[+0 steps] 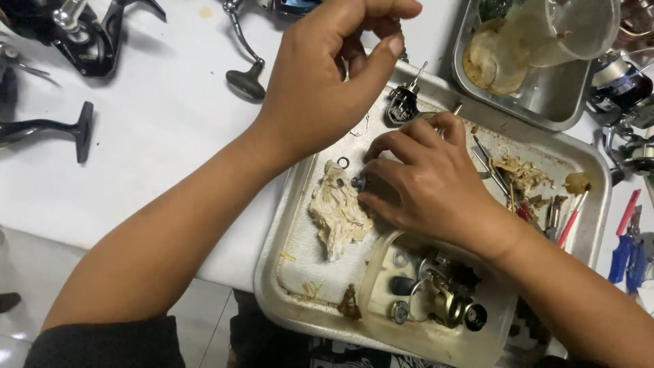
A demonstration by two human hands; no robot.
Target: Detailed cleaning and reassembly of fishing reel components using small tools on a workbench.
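My right hand point(426, 180) rests low over a metal tray point(286, 252), fingers curled around a small dark metal part point(358, 182) beside a crumpled, grease-stained rag point(337, 211). My left hand point(327, 75) hovers higher above the tray's far edge, thumb and fingers pinched together; whether something tiny is between them I cannot see. A small washer ring point(343, 162) lies on the tray next to the rag. A dark reel part with a thin shaft point(403, 102) sits at the tray's far rim.
A clear plastic tub point(381, 272) with reel parts stands at the tray's near side. Small brushes and tools point(565, 218) lie at its right. A second metal tray point(545, 102) holds a plastic cup. Black reel handles point(61, 126) and reel bodies lie on the white table; blue pliers point(625, 245) at right.
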